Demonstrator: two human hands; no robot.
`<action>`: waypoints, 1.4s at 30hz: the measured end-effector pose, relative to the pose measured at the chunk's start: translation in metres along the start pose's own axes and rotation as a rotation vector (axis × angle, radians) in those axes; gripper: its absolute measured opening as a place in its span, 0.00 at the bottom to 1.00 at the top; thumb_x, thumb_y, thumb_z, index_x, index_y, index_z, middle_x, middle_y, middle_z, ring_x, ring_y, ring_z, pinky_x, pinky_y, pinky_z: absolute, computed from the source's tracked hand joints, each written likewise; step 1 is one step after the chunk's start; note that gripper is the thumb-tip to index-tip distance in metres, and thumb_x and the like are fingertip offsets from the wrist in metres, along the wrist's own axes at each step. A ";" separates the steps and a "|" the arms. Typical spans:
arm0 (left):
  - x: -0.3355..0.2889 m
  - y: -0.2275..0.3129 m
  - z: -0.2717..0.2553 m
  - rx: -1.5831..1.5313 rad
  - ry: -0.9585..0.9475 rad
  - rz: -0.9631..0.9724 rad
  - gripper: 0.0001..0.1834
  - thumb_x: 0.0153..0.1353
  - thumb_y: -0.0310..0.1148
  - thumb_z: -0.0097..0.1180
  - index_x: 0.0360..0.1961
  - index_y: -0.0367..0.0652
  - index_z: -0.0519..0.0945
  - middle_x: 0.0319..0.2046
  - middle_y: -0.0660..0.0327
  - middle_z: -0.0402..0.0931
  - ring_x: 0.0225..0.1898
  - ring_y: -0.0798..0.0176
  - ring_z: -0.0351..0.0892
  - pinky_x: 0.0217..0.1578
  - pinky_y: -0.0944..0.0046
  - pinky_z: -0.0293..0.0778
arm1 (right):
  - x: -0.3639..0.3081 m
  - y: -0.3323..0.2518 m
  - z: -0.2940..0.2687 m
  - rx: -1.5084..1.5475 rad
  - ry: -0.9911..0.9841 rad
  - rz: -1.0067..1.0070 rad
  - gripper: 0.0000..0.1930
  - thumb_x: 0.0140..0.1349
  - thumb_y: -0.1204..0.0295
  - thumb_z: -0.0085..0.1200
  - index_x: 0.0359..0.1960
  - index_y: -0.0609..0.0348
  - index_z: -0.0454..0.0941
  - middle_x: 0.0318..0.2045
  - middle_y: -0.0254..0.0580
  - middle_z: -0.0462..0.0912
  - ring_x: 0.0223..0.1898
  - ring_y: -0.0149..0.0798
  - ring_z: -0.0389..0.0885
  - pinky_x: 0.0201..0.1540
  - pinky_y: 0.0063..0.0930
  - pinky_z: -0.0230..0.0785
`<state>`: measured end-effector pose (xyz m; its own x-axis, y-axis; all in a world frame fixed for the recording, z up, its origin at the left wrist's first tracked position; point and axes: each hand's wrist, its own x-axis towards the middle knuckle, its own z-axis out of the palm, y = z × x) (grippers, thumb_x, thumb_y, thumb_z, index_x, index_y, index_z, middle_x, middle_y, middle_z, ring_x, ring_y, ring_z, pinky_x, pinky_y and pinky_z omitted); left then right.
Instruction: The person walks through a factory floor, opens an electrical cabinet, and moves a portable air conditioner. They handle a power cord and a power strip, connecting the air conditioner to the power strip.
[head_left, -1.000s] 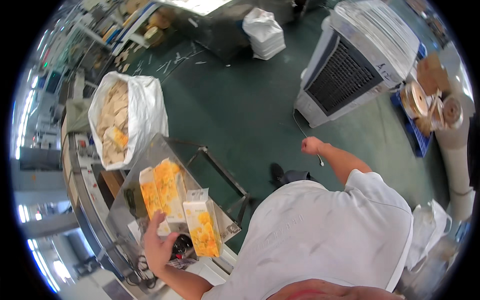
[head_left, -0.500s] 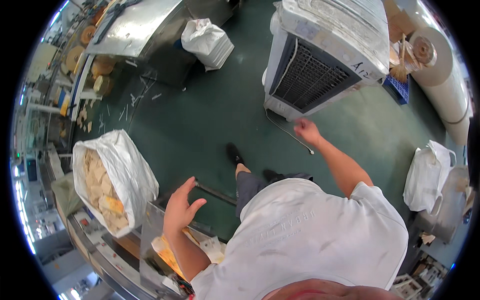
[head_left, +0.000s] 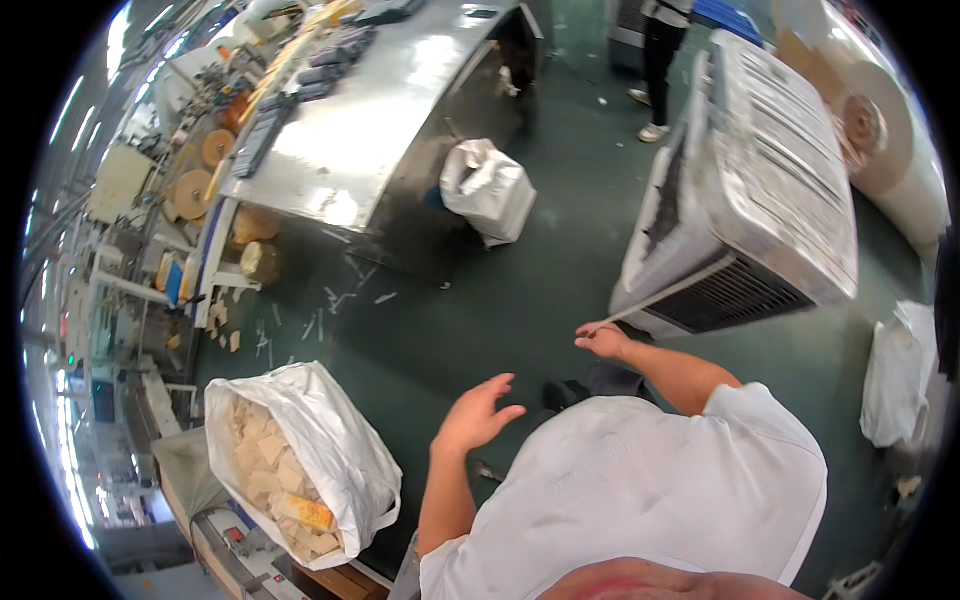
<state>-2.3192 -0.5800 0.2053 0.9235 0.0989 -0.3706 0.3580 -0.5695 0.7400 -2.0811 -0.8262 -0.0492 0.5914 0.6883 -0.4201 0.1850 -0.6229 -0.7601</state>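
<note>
My right hand [head_left: 603,341] is closed around a thin pale power cord [head_left: 655,297], which runs taut to a large white air cooler [head_left: 785,170] just beyond the hand. A dark grille [head_left: 738,294] covers the cooler's near side. Fingers apart and holding nothing, my left hand [head_left: 478,418] hovers above the green floor. Nearest to that hand stands a big white sack [head_left: 345,430], its mouth facing left, filled with cream-coloured scraps [head_left: 265,450] and a yellow piece [head_left: 308,512]. The cord's plug end cannot be made out.
A steel table [head_left: 340,150] with dark folded items stands at the far left. Beside it sits a small white bag [head_left: 492,195]. Another person's legs [head_left: 660,75] show beyond the cooler. Large pale rolls [head_left: 850,60] and a white bag [head_left: 900,385] are on the right.
The cord that lay on the floor is now lifted in my right hand. My view has turned, bringing in more table and another person's legs. My left hand is nearer the right one.
</note>
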 end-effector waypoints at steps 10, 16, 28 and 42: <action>0.224 -0.094 -0.080 -0.948 -0.230 -0.107 0.41 0.68 0.64 0.51 0.71 0.43 0.69 0.64 0.52 0.75 0.65 0.52 0.74 0.62 0.50 0.70 | 0.161 -0.262 -0.102 1.451 -0.311 -0.392 0.19 0.76 0.61 0.47 0.49 0.68 0.81 0.37 0.42 0.84 0.42 0.38 0.85 0.49 0.31 0.77; 0.399 -0.032 -0.174 -1.618 -0.337 0.109 0.49 0.63 0.75 0.44 0.65 0.40 0.72 0.61 0.52 0.76 0.65 0.49 0.73 0.63 0.43 0.68 | 0.239 -0.313 -0.231 1.436 -0.243 -0.694 0.23 0.73 0.56 0.53 0.47 0.71 0.81 0.42 0.42 0.75 0.47 0.43 0.82 0.52 0.36 0.73; 0.743 0.065 -0.202 -1.169 -0.525 -0.410 0.06 0.69 0.29 0.52 0.42 0.39 0.75 0.34 0.52 0.83 0.35 0.56 0.85 0.37 0.60 0.81 | 0.281 -0.282 -0.392 1.332 0.318 -0.893 0.23 0.71 0.56 0.56 0.37 0.70 0.85 0.34 0.51 0.78 0.38 0.47 0.78 0.39 0.38 0.71; 1.020 0.313 -0.276 -1.550 -0.823 0.138 0.16 0.70 0.31 0.51 0.58 0.45 0.70 0.43 0.57 0.81 0.45 0.59 0.78 0.49 0.58 0.71 | 0.187 -0.317 -0.488 0.178 1.773 -0.246 0.28 0.61 0.50 0.69 0.49 0.63 0.80 0.36 0.44 0.83 0.40 0.36 0.79 0.43 0.30 0.71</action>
<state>-1.2271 -0.4322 0.2137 0.8276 -0.5576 -0.0644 0.5314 0.7413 0.4100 -1.6466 -0.6817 0.3548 0.6375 -0.5018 0.5846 0.3824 -0.4527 -0.8055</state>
